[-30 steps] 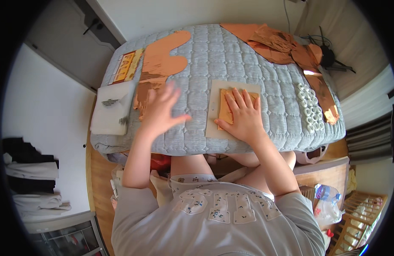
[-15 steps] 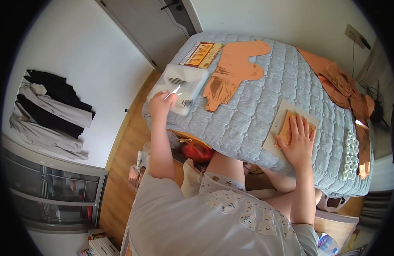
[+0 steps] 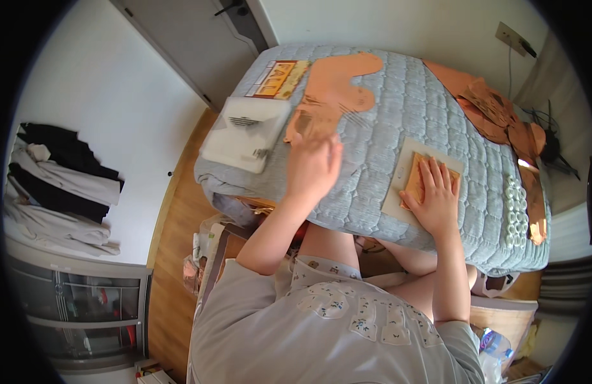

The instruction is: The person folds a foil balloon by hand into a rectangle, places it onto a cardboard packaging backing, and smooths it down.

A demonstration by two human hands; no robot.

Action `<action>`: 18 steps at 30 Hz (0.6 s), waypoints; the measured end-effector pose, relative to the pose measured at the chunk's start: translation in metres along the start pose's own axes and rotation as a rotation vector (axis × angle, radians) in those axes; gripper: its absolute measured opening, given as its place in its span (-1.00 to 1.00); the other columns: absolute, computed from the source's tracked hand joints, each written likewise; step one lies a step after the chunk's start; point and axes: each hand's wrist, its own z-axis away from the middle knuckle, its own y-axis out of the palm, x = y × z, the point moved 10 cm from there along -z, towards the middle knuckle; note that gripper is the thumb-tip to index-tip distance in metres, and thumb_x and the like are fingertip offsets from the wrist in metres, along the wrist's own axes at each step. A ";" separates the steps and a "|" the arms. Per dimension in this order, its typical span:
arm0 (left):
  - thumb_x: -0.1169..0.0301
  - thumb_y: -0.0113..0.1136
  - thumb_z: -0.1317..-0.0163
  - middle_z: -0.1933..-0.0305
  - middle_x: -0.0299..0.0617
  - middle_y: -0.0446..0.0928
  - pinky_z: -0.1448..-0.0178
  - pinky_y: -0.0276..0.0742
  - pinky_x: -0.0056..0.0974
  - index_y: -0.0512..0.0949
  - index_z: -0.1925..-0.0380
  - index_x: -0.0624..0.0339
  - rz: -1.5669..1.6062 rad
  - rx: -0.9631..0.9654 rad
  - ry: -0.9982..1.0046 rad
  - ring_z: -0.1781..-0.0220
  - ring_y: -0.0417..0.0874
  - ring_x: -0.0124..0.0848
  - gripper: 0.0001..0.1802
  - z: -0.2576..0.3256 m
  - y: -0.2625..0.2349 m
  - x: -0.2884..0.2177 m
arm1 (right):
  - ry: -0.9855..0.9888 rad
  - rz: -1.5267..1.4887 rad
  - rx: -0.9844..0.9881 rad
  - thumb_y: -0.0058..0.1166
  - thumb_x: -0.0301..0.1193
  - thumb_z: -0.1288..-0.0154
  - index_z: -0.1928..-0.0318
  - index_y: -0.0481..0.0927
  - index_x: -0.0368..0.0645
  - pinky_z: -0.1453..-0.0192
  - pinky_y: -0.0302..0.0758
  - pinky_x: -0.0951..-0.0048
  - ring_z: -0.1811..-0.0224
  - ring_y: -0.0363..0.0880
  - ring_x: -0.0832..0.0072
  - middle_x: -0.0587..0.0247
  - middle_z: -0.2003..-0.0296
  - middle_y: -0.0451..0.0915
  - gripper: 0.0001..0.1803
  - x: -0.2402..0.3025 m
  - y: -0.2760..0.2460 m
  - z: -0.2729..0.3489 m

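My left hand [image 3: 313,168] is raised over the near end of a shiny orange foil piece [image 3: 337,77]. Its fingers are bent and blurred by motion. Faint dark streaks show beside the fingertips, but I cannot make out what is in them. Farther right, my right hand [image 3: 438,198] lies flat, fingers stretched, on a small orange square sheet [image 3: 454,182]. Under that sheet is a pale grey board [image 3: 394,203] on the quilted mattress. A translucent white flat case [image 3: 227,142] lies to the left of my left hand.
Beyond the case lies a yellow and orange printed card [image 3: 280,78]. Crumpled orange foil [image 3: 488,105] runs along the mattress's right side, near black cables [image 3: 551,144]. A row of clear round pieces [image 3: 515,214] lies near the right edge. The blue-grey mattress [image 3: 366,160] ends before my lap.
My left hand has moved right, from above the white case, where it pinched a slim pale tool, to near the orange foil. My right hand stays pressed on the orange sheet. The view has shifted slightly.
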 end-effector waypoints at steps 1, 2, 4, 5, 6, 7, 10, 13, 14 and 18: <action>0.16 0.07 -0.49 0.05 0.00 0.71 -0.31 0.44 0.20 0.67 0.05 0.17 -0.021 0.195 0.020 -0.03 0.71 -0.05 -0.66 0.018 0.041 -0.002 | -0.017 -0.020 0.000 0.19 0.17 -0.24 -0.50 0.35 -0.07 -0.63 -0.04 -0.11 -0.60 0.15 0.03 0.09 -0.51 0.31 -0.07 0.004 -0.002 -0.001; 0.12 0.07 -0.49 -0.07 0.02 0.69 -0.30 0.44 0.17 0.67 -0.04 0.17 -0.036 0.393 0.050 -0.14 0.69 -0.07 -0.60 0.028 0.069 -0.012 | -0.025 -0.037 0.000 0.19 0.18 -0.24 -0.50 0.35 -0.07 -0.63 -0.04 -0.11 -0.60 0.14 0.03 0.09 -0.51 0.30 -0.06 0.005 -0.002 -0.002; 0.07 0.10 -0.47 -0.03 0.01 0.68 -0.24 0.45 0.12 0.65 -0.07 0.18 -0.078 0.409 0.067 -0.10 0.69 -0.08 -0.56 0.038 0.069 -0.033 | 0.002 -0.030 0.002 0.18 0.19 -0.24 -0.50 0.35 -0.06 -0.63 -0.04 -0.13 -0.60 0.14 0.03 0.09 -0.52 0.29 -0.06 -0.001 0.001 -0.001; 0.02 0.13 -0.45 0.00 0.00 0.66 -0.17 0.46 0.06 0.63 -0.11 0.19 -0.144 0.419 0.070 -0.05 0.69 -0.09 -0.50 0.037 0.064 -0.042 | -0.001 -0.023 0.009 0.18 0.20 -0.24 -0.50 0.34 -0.05 -0.63 -0.05 -0.14 -0.60 0.14 0.03 0.09 -0.52 0.28 -0.06 -0.001 0.001 0.000; 0.02 0.13 -0.45 0.00 0.00 0.66 -0.17 0.46 0.06 0.63 -0.11 0.19 -0.128 0.425 0.080 -0.05 0.69 -0.09 -0.50 0.030 0.059 -0.051 | -0.005 -0.017 0.016 0.18 0.21 -0.24 -0.51 0.34 -0.04 -0.63 -0.05 -0.15 -0.60 0.14 0.02 0.09 -0.53 0.27 -0.05 -0.002 0.003 0.000; 0.00 0.16 -0.42 0.02 -0.04 0.64 -0.14 0.46 0.03 0.61 -0.14 0.17 -0.182 0.563 0.046 -0.02 0.69 -0.11 -0.48 0.029 0.063 -0.052 | -0.007 -0.015 0.012 0.17 0.24 -0.23 -0.51 0.34 -0.02 -0.63 -0.06 -0.18 -0.60 0.13 0.02 0.10 -0.53 0.26 -0.04 -0.003 0.005 0.000; 0.00 0.24 -0.36 0.02 -0.12 0.60 -0.10 0.46 -0.03 0.62 -0.15 0.09 -0.239 0.696 -0.013 -0.06 0.65 -0.16 -0.48 0.031 0.083 -0.045 | -0.007 -0.009 0.012 0.17 0.26 -0.23 -0.50 0.34 -0.01 -0.62 -0.06 -0.19 -0.60 0.13 0.00 0.10 -0.53 0.27 -0.04 -0.002 0.004 0.000; 0.02 0.25 -0.36 -0.11 -0.10 0.58 -0.15 0.47 -0.03 0.62 -0.14 0.05 -0.043 0.405 0.346 -0.18 0.60 -0.19 -0.52 0.017 0.080 -0.065 | -0.008 -0.027 -0.004 0.15 0.27 -0.23 -0.50 0.35 -0.01 -0.62 -0.06 -0.20 -0.59 0.14 -0.01 0.08 -0.53 0.27 -0.05 -0.003 0.003 0.001; 0.03 0.24 -0.37 -0.14 -0.10 0.56 -0.18 0.47 -0.02 0.60 -0.19 0.03 0.129 0.487 0.444 -0.20 0.59 -0.18 -0.50 0.023 0.092 -0.068 | -0.006 -0.028 0.000 0.15 0.27 -0.23 -0.50 0.35 -0.01 -0.62 -0.06 -0.20 -0.59 0.14 -0.01 0.08 -0.53 0.27 -0.05 -0.003 0.004 0.001; 0.01 0.20 -0.39 -0.27 -0.09 0.50 -0.25 0.46 0.01 0.50 -0.33 0.00 0.077 0.623 0.390 -0.25 0.53 -0.16 -0.42 0.036 0.098 -0.068 | -0.001 -0.007 0.000 0.14 0.28 -0.23 -0.49 0.36 0.00 -0.62 -0.06 -0.19 -0.58 0.15 -0.02 0.06 -0.52 0.28 -0.05 -0.008 0.007 0.001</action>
